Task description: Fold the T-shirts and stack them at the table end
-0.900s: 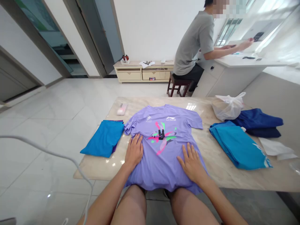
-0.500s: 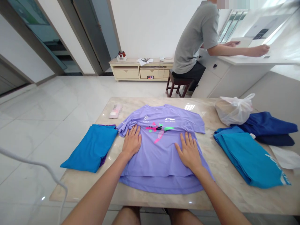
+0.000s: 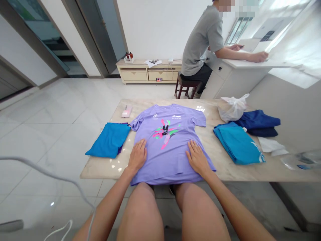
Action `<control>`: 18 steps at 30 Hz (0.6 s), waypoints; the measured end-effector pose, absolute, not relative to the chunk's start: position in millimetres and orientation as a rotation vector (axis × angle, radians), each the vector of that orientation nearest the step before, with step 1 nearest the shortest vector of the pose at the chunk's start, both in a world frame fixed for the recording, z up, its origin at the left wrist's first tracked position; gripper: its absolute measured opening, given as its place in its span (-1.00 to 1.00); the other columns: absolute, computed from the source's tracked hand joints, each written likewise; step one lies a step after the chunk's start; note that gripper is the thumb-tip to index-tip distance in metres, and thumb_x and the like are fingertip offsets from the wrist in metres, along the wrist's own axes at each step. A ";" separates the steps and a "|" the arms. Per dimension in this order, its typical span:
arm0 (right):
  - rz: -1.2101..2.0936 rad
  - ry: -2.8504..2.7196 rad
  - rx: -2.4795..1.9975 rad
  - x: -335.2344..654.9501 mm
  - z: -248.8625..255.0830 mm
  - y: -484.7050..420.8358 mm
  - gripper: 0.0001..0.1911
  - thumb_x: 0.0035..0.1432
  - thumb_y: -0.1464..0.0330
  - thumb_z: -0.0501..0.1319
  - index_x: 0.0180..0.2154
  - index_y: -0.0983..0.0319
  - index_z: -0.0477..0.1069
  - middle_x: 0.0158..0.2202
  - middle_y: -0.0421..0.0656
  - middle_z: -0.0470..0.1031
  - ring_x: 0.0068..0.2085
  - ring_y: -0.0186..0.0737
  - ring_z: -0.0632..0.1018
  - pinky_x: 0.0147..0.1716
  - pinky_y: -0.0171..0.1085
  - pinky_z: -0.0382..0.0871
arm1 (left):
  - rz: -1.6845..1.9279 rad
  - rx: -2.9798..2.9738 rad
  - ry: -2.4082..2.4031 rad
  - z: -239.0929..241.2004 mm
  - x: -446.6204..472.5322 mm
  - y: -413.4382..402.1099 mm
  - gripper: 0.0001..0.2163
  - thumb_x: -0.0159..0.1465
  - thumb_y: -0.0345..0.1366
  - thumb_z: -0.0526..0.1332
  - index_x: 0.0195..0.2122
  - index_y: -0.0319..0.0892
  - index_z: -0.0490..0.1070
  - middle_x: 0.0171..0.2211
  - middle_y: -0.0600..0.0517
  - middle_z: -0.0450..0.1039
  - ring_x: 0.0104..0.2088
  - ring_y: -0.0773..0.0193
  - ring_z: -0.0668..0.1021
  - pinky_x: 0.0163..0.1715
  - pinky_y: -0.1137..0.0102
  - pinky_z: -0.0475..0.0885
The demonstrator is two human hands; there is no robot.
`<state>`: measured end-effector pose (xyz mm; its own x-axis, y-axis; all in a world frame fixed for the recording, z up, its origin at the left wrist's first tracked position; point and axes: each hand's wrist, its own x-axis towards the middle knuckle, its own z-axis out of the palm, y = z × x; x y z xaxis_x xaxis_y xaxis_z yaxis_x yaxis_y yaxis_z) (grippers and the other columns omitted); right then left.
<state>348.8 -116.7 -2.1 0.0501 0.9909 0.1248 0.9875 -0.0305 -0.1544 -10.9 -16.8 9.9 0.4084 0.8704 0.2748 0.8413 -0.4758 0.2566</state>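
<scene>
1. Left hand (image 3: 138,156): open, palm down, fingers straight and lying close together, pressed to the left side of a lilac-purple, short-sleeved fabric T-shirt (image 3: 173,160). No pinch, nothing gripped!
2. Right hand (image 3: 197,156): open as well, flat on the shirt's right side, fingers slightly apart, thumb angled inward.
3. Both forearms reach forward over the bare thighs, hands level with each other, and the lower body of the shirt lies between them.
4. And the shirt itself: spread front up on a glossy beige marble-look table (image 3: 100,170), collar towards the far edge, hem at the near edge, left sleeve a little crumpled.
5. Reading the chest: "LI-NING" in white under a logo on the right; a white emblem on the left, its lettering too small to make out. Below, a pink, green and black splash print.
6. By the table's left edge, a folded bright-blue cloth (image 3: 107,139).
7. Over to the right, a folded turquoise garment (image 3: 235,144) with partly hidden white print; behind it, a knotted white plastic bag (image 3: 232,108) near the far edge.
</scene>
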 end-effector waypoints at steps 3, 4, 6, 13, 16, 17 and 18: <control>0.140 -2.057 -2.203 345.5 16.6 -154.9 -0.28 0.58 0.19 -0.12 0.55 0.45 0.15 0.60 0.14 0.09 0.60 0.10 0.17 0.54 0.08 0.12 | 0.428 2.582 1.510 16.9 -28.5 -43.9 -0.49 0.55 -0.29 -0.05 0.43 -0.33 0.37 0.47 -0.24 0.37 0.49 -0.01 0.40 0.51 0.03 0.29; 0.175 -2.076 -2.227 343.8 27.7 -162.3 -0.29 0.57 0.20 -0.10 0.53 0.47 0.19 0.59 0.17 0.12 0.59 0.11 0.20 0.53 0.06 0.15 | 0.372 2.589 1.500 22.7 -31.9 -49.7 -0.50 0.55 -0.30 -0.04 0.42 -0.33 0.39 0.47 -0.25 0.37 0.49 -0.01 0.40 0.50 0.05 0.30; 0.256 -2.104 -2.307 340.2 55.7 -169.1 -0.34 0.57 0.19 -0.06 0.42 0.47 0.39 0.46 0.25 0.36 0.48 0.15 0.40 0.43 0.03 0.31 | 0.252 2.601 1.510 39.1 -35.1 -57.9 -0.53 0.53 -0.29 0.00 0.33 -0.31 0.49 0.40 -0.27 0.46 0.43 -0.02 0.48 0.44 0.09 0.38; 0.199 -2.072 -2.530 332.9 112.6 -148.5 -0.43 0.57 0.20 -0.05 0.02 0.37 0.68 -0.02 0.28 0.69 0.02 0.22 0.73 0.06 0.04 0.54 | 0.126 2.558 1.639 72.0 -24.8 -62.4 -0.59 0.57 -0.18 0.00 0.09 -0.15 0.63 0.03 -0.22 0.70 0.07 -0.06 0.71 0.13 0.09 0.58; 0.147 -2.092 -2.324 330.1 77.3 -135.9 -0.45 0.57 0.30 -0.06 0.33 0.37 0.48 0.30 0.24 0.55 0.31 0.14 0.58 0.31 0.01 0.42 | 0.310 2.559 1.630 46.8 -18.4 -56.7 -0.52 0.54 -0.24 0.01 0.39 -0.24 0.45 0.42 -0.27 0.43 0.42 -0.10 0.47 0.42 -0.03 0.37; 0.134 -2.097 -2.268 330.2 60.9 -132.5 -0.42 0.57 0.28 -0.05 0.42 0.39 0.38 0.43 0.22 0.42 0.43 0.14 0.45 0.40 0.03 0.32 | 0.341 2.556 1.631 36.5 -17.1 -54.3 -0.49 0.54 -0.24 0.01 0.44 -0.25 0.38 0.50 -0.26 0.31 0.49 -0.11 0.38 0.49 -0.08 0.27; 0.119 -2.088 -2.235 331.2 44.5 -129.4 -0.38 0.57 0.26 -0.05 0.49 0.40 0.29 0.53 0.18 0.27 0.52 0.14 0.32 0.48 0.06 0.21 | 0.361 2.553 1.633 27.0 -16.4 -51.5 -0.46 0.55 -0.22 -0.01 0.49 -0.25 0.33 0.54 -0.25 0.23 0.54 -0.12 0.31 0.53 -0.12 0.19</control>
<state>331.2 -129.4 44.5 0.0678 0.9977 -0.0016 0.9914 -0.0676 -0.1120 -16.4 -51.5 27.0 0.4005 0.9040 0.1499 0.8828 -0.4245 0.2012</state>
